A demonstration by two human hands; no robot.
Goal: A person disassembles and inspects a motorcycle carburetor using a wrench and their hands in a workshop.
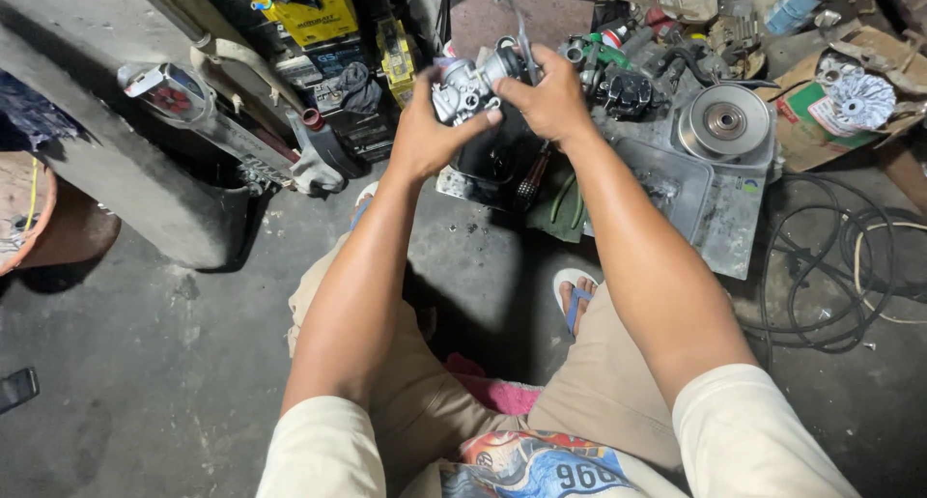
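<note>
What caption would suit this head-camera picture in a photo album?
Seated on a workshop floor, a person grips a small metal carburetor with left hand and right hand above a grey parts tray.

Stained concrete floor [145, 382], grey concrete wall [87, 102]

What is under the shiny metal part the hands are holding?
Under the metal part, held by left hand and right hand, sits a dark tray. Its inside is mostly covered.

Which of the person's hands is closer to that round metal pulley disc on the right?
Right. The right hand grips the carburetor just left of the pulley disc; the left hand is farther left.
</note>
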